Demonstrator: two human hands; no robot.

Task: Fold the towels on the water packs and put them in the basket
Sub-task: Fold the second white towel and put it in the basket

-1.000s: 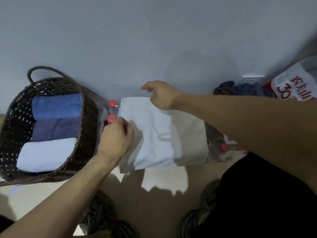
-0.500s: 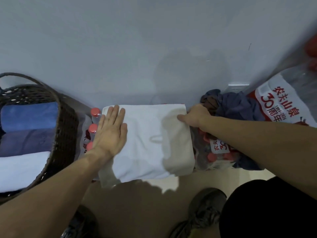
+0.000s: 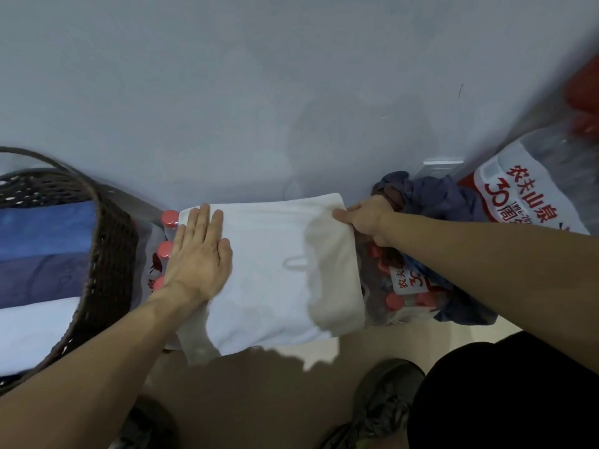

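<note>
A white towel (image 3: 269,270) lies spread over the water packs (image 3: 398,286), its near edge hanging off. The left hand (image 3: 197,254) presses flat on its left end, fingers straight; the right hand (image 3: 366,218) pinches its far right corner. The wicker basket (image 3: 107,254) stands just left, folded towels inside.

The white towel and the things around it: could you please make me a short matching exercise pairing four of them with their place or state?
Things:
1. left hand
2. right hand
3. wicker basket
4. dark blue cloth

Places or states:
A. holds folded towels, at far left
B. crumpled by the wall, behind the right hand
C. lies flat on the white towel
D. grips the white towel's right edge

Pairs: 1-C, 2-D, 3-A, 4-B
</note>
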